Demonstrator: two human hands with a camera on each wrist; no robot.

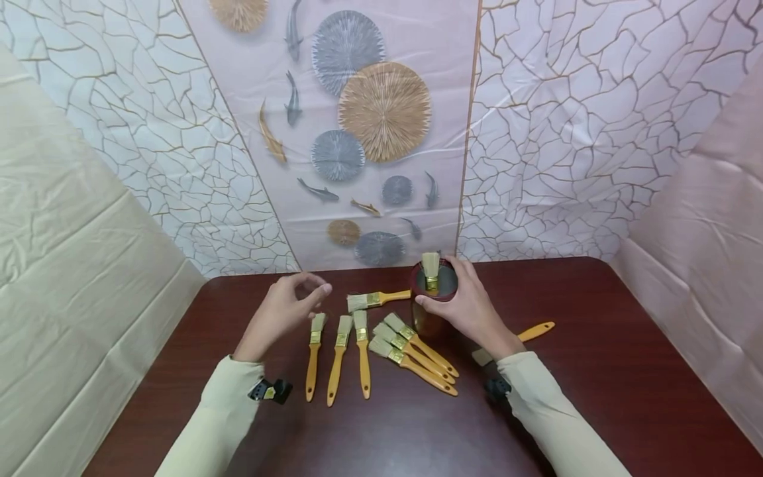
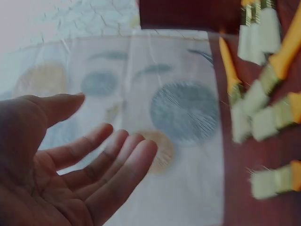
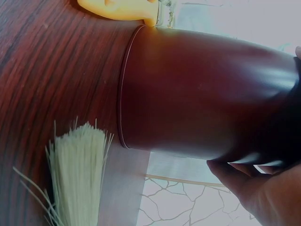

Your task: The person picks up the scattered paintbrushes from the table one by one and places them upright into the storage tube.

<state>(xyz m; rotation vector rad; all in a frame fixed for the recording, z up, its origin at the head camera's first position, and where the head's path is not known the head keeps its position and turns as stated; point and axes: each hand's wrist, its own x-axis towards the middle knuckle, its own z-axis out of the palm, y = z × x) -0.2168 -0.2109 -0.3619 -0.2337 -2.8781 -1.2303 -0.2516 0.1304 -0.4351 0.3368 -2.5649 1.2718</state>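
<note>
My right hand (image 1: 473,308) grips a dark red cylindrical cup (image 1: 426,321) near its rim, thumb at the front. Inside the cup a paintbrush (image 1: 430,268) stands with its pale bristles up. The right wrist view shows the cup's glossy side (image 3: 202,94) with fingers (image 3: 240,181) along it. My left hand (image 1: 286,308) holds nothing, raised over the far left of the table, its fingers loosely bent and spread apart in the left wrist view. Just below it lies the leftmost paintbrush (image 1: 313,358), beside two more paintbrushes (image 1: 338,361) with bristles pointing away.
Three paintbrushes (image 1: 417,358) lie fanned in front of the cup. Another paintbrush (image 1: 378,300) lies sideways, its handle reaching the cup's left side. Under my right wrist, partly hidden, is one more paintbrush (image 1: 536,330). Patterned cloth (image 1: 381,199) hangs behind the dark table (image 1: 566,285).
</note>
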